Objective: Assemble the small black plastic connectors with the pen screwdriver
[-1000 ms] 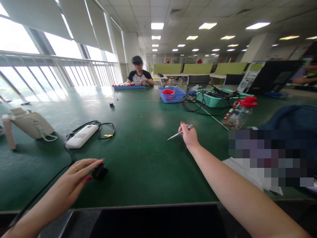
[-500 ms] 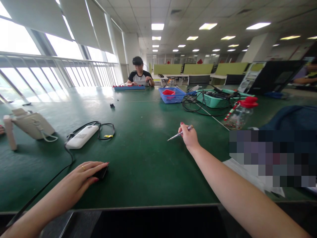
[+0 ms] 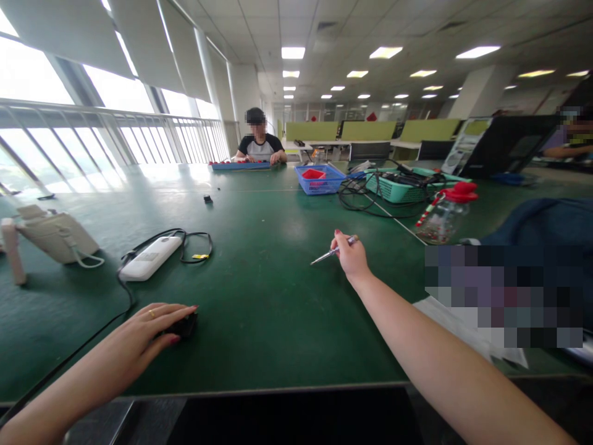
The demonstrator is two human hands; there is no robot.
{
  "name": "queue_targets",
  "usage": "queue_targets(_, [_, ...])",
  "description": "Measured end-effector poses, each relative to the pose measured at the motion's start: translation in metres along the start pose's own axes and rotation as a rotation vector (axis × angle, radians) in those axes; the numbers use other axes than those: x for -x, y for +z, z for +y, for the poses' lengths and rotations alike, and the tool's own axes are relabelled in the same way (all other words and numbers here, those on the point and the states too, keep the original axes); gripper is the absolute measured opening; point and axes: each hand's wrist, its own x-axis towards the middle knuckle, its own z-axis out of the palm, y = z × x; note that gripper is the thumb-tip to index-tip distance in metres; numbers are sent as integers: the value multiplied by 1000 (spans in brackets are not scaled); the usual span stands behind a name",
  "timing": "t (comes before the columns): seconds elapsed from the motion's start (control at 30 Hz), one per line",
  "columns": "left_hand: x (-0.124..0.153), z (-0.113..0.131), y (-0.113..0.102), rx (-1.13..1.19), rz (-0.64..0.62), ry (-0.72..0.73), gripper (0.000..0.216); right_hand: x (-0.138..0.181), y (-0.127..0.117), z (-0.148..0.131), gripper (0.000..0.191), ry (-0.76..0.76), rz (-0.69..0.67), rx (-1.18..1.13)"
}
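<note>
Left hand (image 3: pixel 148 330) part open, fingers nearly straight, gripping small black object (image 3: pixel 186 326) between fingers and thumb, low on table (image 3: pixel 259 346) near front edge. Right hand (image 3: pixel 353 259) closed on slim silver tool (image 3: pixel 323 255), tip pointing left, well apart from black object. White device (image 3: pixel 152 258) beyond left hand. Farther: blue basket (image 3: pixel 324 186), green basket (image 3: pixel 398 195) beside it, then seated person (image 3: pixel 260 148) behind blue tray (image 3: pixel 241 165).
</note>
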Motion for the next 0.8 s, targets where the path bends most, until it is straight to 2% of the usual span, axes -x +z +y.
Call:
queue_targets(0.17, [3, -4, 2, 18, -41, -28, 51, 0, 0, 1, 52, 0, -9, 8])
queue_targets(0.27, [2, -4, 2, 32, -53, -32, 46, 0, 0, 2, 52, 2, -18, 12])
queue_targets(0.33, [-3, 4, 1, 44, -48, -45, 42, 0, 0, 2, 51, 2, -18, 4])
queue_targets(0.4, [-14, 22, 0, 55, -27, -61, 43, 1, 0, 0, 51, -9, -28, -13])
queue_targets(0.5, [-44, 66, 0, 87, 5, -21, 40, 2, 0, -4, 50, -27, -76, -35])
queue_targets(0.63, [-103, 128, 7, 150, -50, 88, 39, 3, 1, -9, 44, -33, -132, -7])
queue_targets(0.7, [-136, 148, 17, 145, -55, 114, 39, 4, 3, -9, 36, -38, -155, -6])
queue_targets(0.8, [-177, 163, 37, 89, -38, 104, 40, 5, 7, -8, 26, -51, -191, -34])
